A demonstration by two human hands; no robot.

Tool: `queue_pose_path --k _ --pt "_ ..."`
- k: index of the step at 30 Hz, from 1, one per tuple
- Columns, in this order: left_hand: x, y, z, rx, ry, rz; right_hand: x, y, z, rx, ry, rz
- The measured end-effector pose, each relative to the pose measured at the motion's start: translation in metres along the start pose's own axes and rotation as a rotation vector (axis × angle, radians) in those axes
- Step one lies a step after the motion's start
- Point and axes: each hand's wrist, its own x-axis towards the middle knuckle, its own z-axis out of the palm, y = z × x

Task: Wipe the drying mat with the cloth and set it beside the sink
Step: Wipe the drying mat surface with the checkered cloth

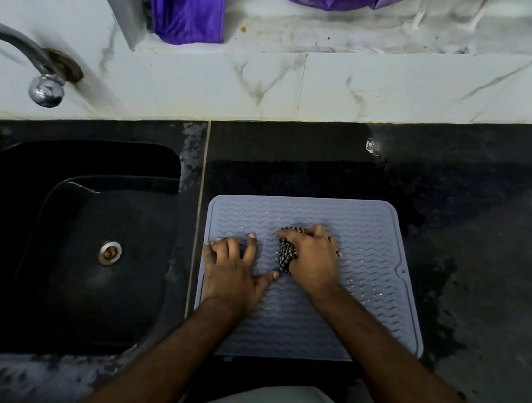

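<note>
A grey ribbed drying mat (pixel 369 246) lies flat on the black counter, just right of the sink. My left hand (pixel 233 270) presses flat on the mat's left part with its fingers spread. My right hand (pixel 312 259) grips a bunched black-and-white checked cloth (pixel 286 256) against the middle of the mat. Most of the cloth is hidden under that hand.
A black sink (pixel 58 210) with a metal drain (pixel 109 252) sits to the left, under a chrome tap (pixel 44 83). The black counter (pixel 485 243) to the right looks wet. A white marble ledge (pixel 304 83) and purple fabric (pixel 187 10) lie behind.
</note>
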Motion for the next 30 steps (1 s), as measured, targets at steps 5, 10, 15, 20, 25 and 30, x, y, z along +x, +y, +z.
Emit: queue_pose_path --k 5,10,15,20,25,30 --pt "-0.010 -0.019 0.015 -0.472 0.219 -0.014 0.005 -0.009 0.003 0.006 -0.060 -0.044" --pt "-0.013 -0.065 0.022 -0.981 0.210 0.013 0.011 -0.015 -0.001 0.037 -0.108 -0.098" --pt "-0.024 -0.069 0.027 -0.787 0.156 0.120 0.013 -0.045 0.008 -0.026 -0.126 -0.131" --pt "-0.043 -0.070 0.033 -0.583 0.258 -0.010 0.017 -0.071 0.021 -0.078 -0.108 -0.255" --pt "-0.057 -0.084 0.039 -0.541 0.219 -0.014 0.020 -0.091 0.033 -0.092 -0.142 -0.322" --pt "-0.059 -0.083 0.035 -0.485 0.170 -0.034 0.021 -0.111 0.044 -0.058 -0.196 -0.328"
